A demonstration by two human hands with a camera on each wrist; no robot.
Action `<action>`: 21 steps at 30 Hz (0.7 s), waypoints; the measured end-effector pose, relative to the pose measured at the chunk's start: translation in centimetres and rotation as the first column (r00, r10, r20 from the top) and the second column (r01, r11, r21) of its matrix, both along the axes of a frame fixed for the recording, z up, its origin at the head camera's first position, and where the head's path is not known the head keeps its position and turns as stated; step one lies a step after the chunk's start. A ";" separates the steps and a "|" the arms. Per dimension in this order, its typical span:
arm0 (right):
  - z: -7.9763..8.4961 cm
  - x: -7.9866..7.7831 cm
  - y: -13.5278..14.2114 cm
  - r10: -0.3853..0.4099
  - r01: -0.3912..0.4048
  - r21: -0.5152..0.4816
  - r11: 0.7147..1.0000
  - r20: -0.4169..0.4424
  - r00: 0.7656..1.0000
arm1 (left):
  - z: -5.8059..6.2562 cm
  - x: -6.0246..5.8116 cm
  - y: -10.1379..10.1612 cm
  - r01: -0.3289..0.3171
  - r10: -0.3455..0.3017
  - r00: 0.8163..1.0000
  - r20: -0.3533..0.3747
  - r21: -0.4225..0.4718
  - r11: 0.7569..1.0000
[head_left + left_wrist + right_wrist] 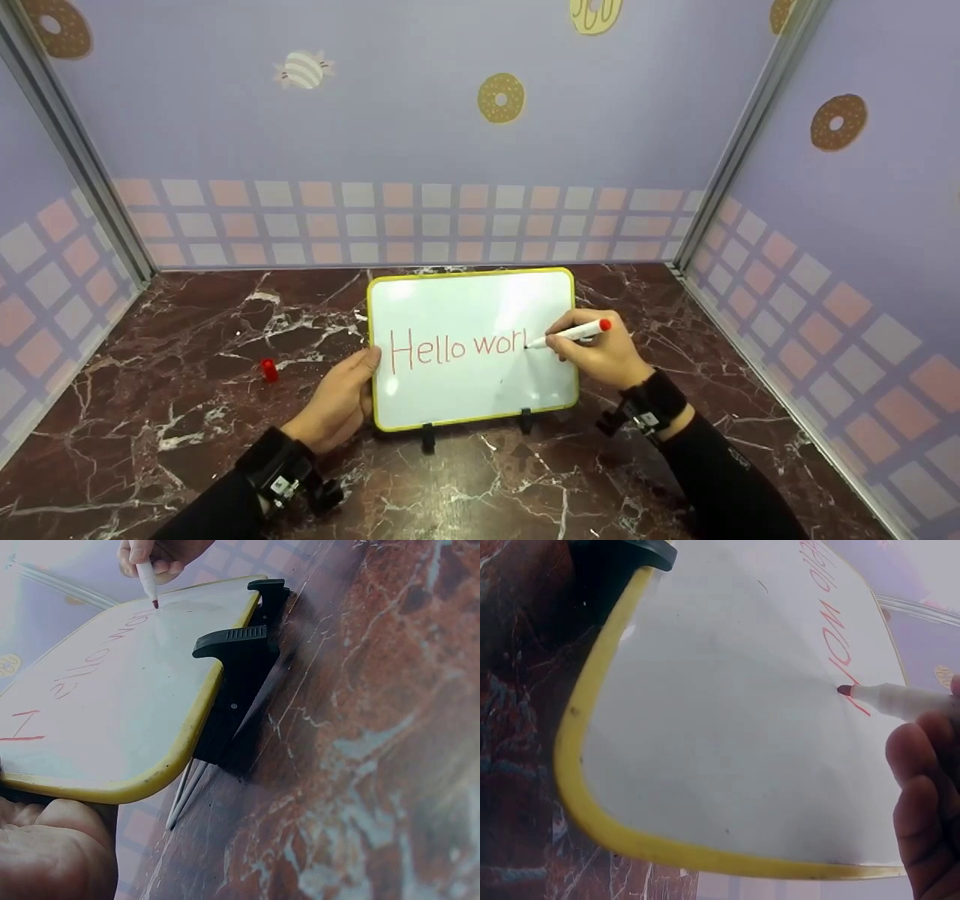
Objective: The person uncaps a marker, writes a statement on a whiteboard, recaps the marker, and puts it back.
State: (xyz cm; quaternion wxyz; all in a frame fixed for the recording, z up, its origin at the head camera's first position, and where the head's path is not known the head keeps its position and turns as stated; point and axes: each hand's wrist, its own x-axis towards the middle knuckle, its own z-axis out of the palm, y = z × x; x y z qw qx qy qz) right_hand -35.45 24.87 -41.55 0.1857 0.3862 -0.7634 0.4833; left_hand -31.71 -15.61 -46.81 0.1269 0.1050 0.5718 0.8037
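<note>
A small whiteboard with a yellow rim leans back on a stand with black clips. Red handwriting across it reads "Hello worl". My left hand grips the board's left edge, thumb at the front rim and the other fingers behind it, partly hidden. Between thumb and fingers my right hand pinches a white marker with a red end. The marker's dark red tip is right at the last letter's stroke in the right wrist view.
A red marker cap lies on the dark marbled table, left of the board. Lilac wall panels with printed sweets and checks enclose the table at the back and both sides, joined by metal corner posts.
</note>
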 end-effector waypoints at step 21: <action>0.8 0.0 1.0 0.010 -0.010 -0.035 0.999 0.000 1.000 | 0.0 0.0 -0.1 0.003 -0.003 1.000 -0.002 -0.011 1.000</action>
